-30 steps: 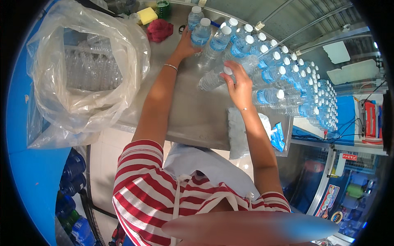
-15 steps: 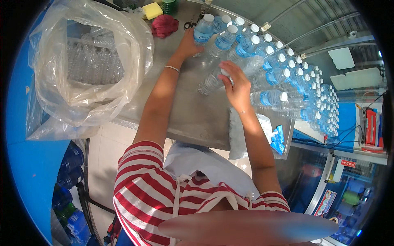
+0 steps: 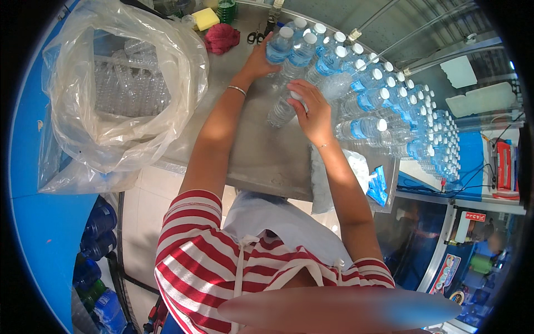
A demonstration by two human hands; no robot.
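Observation:
My left hand [image 3: 257,63] is wrapped around the left side of a labelled water bottle [image 3: 277,51], which stands upright at the left end of the bottle rows. Closer to me, an unlabelled clear bottle [image 3: 280,113] with a white cap stands on the metal table [image 3: 253,153]. The fingers of my right hand [image 3: 312,108] curl over its cap from the right and hide part of it. Many filled bottles with blue labels and white caps [image 3: 364,101] stand packed together behind and to the right of my hands.
At left is a large open plastic bag [image 3: 186,106] holding clear bottles [image 3: 130,89]. A dark red cloth [image 3: 222,38], a yellow sponge [image 3: 206,19] and black scissors [image 3: 255,38] lie at the back. Beside my right forearm are a clear plastic bag [image 3: 322,186] and a blue packet [image 3: 377,186].
The labelled bottle in my left hand has shifted slightly right, closer to its neighbours. My right hand has moved a little left and its fingers have closed in on the cap.

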